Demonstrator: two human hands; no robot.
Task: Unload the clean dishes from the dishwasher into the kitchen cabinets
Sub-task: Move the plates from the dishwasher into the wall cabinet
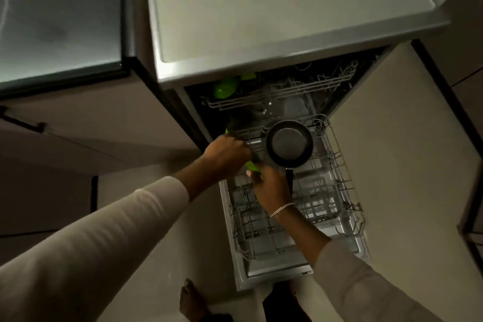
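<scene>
The dishwasher stands open with its lower rack (pixel 337 191) pulled out over the door. A dark frying pan (pixel 288 142) lies upside down at the rack's back, its handle pointing toward me. My left hand (pixel 227 154) and my right hand (pixel 269 185) both grip a bright green flat item (pixel 252 166) at the rack's left edge; the hands cover most of it. A green bowl (pixel 224 87) sits in the upper rack (pixel 277 97), with another green piece (pixel 248 76) behind it.
The dishwasher's pale top (pixel 274 8) spreads above the opening. A glass-topped surface (pixel 57 13) lies to the left, with cabinet fronts and a dark handle (pixel 23 123) below it. A bare foot (pixel 193 300) stands on the floor before the door.
</scene>
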